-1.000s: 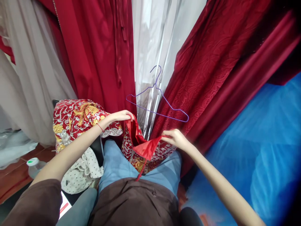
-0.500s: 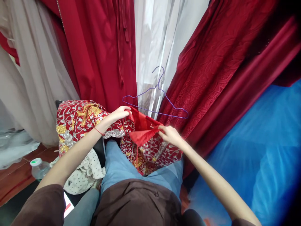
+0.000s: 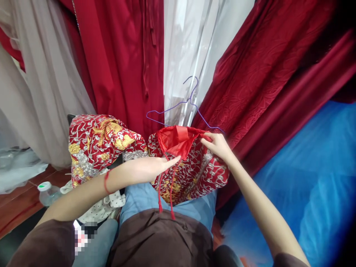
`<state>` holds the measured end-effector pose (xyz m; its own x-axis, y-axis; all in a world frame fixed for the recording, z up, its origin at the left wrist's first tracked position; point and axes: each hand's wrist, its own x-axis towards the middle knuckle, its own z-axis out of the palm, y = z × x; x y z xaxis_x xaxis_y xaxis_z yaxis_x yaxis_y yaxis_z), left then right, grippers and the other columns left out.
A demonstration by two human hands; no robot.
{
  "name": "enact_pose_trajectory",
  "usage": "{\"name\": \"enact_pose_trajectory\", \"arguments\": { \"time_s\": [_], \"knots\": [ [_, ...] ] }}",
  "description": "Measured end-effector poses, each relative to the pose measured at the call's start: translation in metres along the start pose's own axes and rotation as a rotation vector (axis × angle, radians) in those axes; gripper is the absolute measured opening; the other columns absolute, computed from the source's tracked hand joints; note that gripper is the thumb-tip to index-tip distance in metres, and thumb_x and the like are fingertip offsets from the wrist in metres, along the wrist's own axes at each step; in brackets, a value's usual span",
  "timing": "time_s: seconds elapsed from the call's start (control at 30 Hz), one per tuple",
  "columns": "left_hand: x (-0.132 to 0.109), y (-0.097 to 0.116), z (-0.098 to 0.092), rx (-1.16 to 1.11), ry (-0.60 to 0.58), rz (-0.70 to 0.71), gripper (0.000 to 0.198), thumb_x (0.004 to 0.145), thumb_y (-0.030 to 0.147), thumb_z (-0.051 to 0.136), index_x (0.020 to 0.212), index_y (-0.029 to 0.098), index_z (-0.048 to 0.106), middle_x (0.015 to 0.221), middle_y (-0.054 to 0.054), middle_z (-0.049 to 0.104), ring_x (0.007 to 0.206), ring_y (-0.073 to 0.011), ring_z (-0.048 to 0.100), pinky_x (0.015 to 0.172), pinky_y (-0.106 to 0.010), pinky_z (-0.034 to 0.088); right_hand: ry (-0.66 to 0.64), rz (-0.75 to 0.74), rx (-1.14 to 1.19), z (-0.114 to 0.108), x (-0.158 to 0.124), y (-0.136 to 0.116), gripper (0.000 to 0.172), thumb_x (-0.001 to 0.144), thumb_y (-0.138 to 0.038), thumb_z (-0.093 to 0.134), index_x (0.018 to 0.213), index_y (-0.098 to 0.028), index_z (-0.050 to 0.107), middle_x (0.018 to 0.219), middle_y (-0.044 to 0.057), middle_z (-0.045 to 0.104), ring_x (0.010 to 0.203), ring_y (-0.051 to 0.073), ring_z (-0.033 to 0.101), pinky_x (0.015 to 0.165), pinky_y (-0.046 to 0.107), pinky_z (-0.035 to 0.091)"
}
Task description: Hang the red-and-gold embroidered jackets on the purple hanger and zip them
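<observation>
A red skirt-like garment [image 3: 191, 174], embroidered in silver and gold, lies across my lap with its waist end raised. Its plain red lining [image 3: 178, 139] shows at the gathered top edge. My right hand [image 3: 218, 146] pinches that edge at its right end. My left hand [image 3: 155, 168] reaches across the front of the lining, a finger stretched out to the right against the cloth; its other fingers are partly hidden. Two red drawstrings [image 3: 171, 200] dangle beside the left hand, down onto my brown top.
Behind the garment is a purple wire hanger [image 3: 194, 104]. Another embroidered piece [image 3: 102, 144] rests at left, above a dotted white cloth [image 3: 104, 209] and a plastic bottle [image 3: 48, 193]. Red drapes [image 3: 122, 55] hang ahead; blue tulle [image 3: 292, 178] spreads at right.
My left hand has let go of the top edge's left end and moved down and right in front of the lining. The right hand has shifted right and up, still holding the edge.
</observation>
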<state>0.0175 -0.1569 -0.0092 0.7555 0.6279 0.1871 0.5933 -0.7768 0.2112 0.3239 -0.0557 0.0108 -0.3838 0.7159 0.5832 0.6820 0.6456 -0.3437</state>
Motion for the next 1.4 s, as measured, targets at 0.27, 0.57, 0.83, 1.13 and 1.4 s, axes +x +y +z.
{"name": "enact_pose_trajectory", "arguments": {
  "time_s": [0.27,0.57,0.83,1.13,1.4],
  "knots": [
    [0.043,-0.066,-0.045,0.288,0.18,-0.021,0.091,0.075,0.031,0.077,0.156,0.025,0.036,0.162,-0.017,0.034,0.145,-0.0366,0.037,0.115,-0.049,0.029,-0.027,-0.048,0.039,-0.002,0.004,0.005,0.035,0.084,-0.038,0.053,0.057,-0.02,0.04,0.054,-0.005,0.034,0.053,0.009,0.031,0.056,0.025,0.028],
    [0.071,-0.092,-0.045,0.218,0.074,-0.035,0.032,0.076,0.028,0.074,0.108,0.025,0.077,0.131,-0.006,0.063,0.122,-0.0257,0.058,0.103,-0.032,0.041,-0.232,-0.165,0.111,-0.016,-0.001,0.016,0.037,0.091,-0.048,0.058,0.088,-0.016,0.075,0.077,0.004,0.072,0.065,0.016,0.06,0.068,0.026,0.045],
    [0.066,-0.05,-0.064,-0.223,0.028,-0.117,0.063,0.077,0.062,0.069,0.122,0.018,0.062,0.126,-0.01,0.067,0.111,-0.0224,0.063,0.094,-0.032,0.047,-0.3,-0.274,0.137,-0.012,-0.005,0.0,0.042,0.094,-0.052,0.056,0.083,-0.016,0.074,0.07,0.003,0.069,0.059,0.014,0.058,0.064,0.024,0.043],
    [0.099,-0.051,-0.009,0.469,0.129,-0.51,0.029,0.093,0.023,0.048,0.104,0.013,0.073,0.106,-0.019,0.074,0.106,-0.0337,0.07,0.084,-0.039,0.049,-0.34,-0.29,0.104,-0.009,-0.005,-0.002,0.042,0.096,-0.052,0.053,0.083,-0.018,0.072,0.071,0.003,0.069,0.061,0.014,0.061,0.065,0.024,0.042],
    [0.132,-0.073,-0.053,0.221,0.103,-0.753,0.034,0.081,0.02,0.059,0.106,0.004,0.075,0.101,-0.023,0.075,0.097,-0.0344,0.072,0.076,-0.035,0.054,0.012,0.163,-0.293,0.016,0.036,-0.005,0.025,0.089,-0.02,0.054,0.113,-0.019,0.062,0.096,0.012,0.072,0.085,0.027,0.067,0.075,0.036,0.048]
  ]
}}
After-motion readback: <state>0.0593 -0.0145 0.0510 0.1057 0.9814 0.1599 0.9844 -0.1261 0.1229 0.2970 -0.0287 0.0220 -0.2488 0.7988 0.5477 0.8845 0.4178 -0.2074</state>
